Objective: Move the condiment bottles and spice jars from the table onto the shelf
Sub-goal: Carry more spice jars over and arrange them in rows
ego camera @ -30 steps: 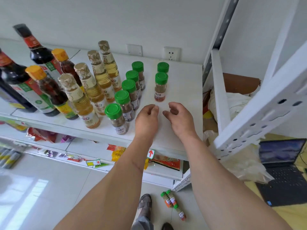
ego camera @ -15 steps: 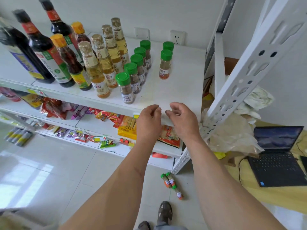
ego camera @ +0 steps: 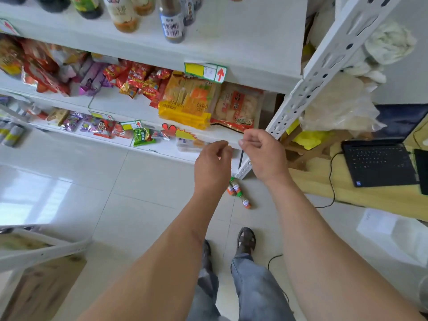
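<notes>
Snack packets [ego camera: 148, 84] crowd the middle shelf at upper left of the frame. Bottle bases [ego camera: 172, 26] stand on the top shelf [ego camera: 243, 42]. At centre, the left hand [ego camera: 212, 165] and right hand [ego camera: 264, 154] hover with fingers loosely curled, holding nothing. Just below them, spice jars [ego camera: 238, 193] lie on the floor. A laptop [ego camera: 379, 163] sits at right.
</notes>
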